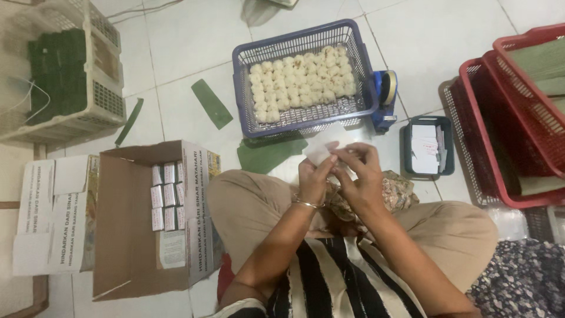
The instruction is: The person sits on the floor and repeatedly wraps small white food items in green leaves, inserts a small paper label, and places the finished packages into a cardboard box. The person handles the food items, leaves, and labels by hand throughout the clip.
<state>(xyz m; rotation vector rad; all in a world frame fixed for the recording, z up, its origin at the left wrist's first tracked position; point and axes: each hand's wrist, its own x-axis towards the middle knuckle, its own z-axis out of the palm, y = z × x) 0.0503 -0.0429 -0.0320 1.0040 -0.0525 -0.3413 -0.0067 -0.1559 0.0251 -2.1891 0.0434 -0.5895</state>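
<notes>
White tile floor, person sits; both hands pinch white paper (322,148) over lap: left hand (313,179) at near left edge, right hand (360,171) at right; blue basket (359,44) of white balls just beyond

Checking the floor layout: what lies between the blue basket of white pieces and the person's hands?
In the head view, a green leaf piece lies there, left of the hands' white paper.

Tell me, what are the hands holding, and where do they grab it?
Both the left hand and right hand pinch a small white paper wrapper by its lower edge, with their fingertips.
</notes>
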